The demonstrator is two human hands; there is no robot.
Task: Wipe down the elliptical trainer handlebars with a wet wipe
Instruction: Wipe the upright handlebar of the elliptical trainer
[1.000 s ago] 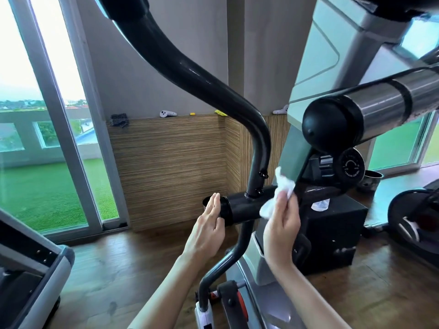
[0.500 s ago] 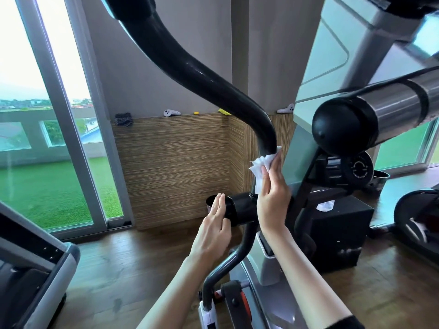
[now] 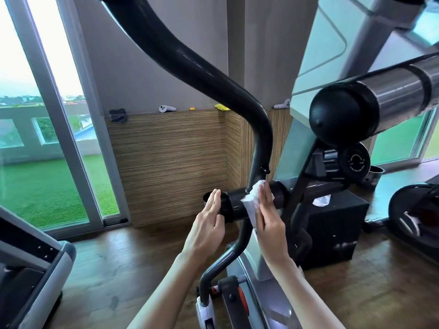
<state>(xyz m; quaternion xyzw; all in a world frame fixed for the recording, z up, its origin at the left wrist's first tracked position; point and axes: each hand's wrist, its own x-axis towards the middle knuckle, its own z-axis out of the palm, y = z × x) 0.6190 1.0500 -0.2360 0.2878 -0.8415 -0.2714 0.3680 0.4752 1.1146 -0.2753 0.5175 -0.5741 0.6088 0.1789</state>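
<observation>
Wet wipe (image 3: pixel 253 198) sits at the foot of the curved black handlebar (image 3: pixel 190 60), where it meets the horizontal pivot tube (image 3: pixel 234 205). Right hand (image 3: pixel 269 222) is flat, fingers straight, pressing the wipe onto that joint. Thumb is hidden, so can't tell if it also pinches. Left hand (image 3: pixel 207 225), at 9 o'clock of the wipe, is released: straight fingers laid against the tube's end collar, gripping nothing. Reads as a brace.

Judgement: the step in hand is wiping the bar's lower end. The long run up toward 11 o'clock probably remains, plus the silver-sleeved fixed grip (image 3: pixel 392 96) at 2 o'clock.

To do it well:
- Wrap the wipe round the tube. Flat pressure covers one face only and the far side gets missed.
- Stroke along the bar in one direction, then refold to a clean face.
- Work round the bolt (image 3: pixel 264 169) at 12 o'clock of the wipe. A corner could snag there.
- The brace matters: the bar likely pivots, so wiping pressure could swing it.
- A loose flap hangs at 6 o'clock of the wipe. Gather it in before moving up.
</observation>
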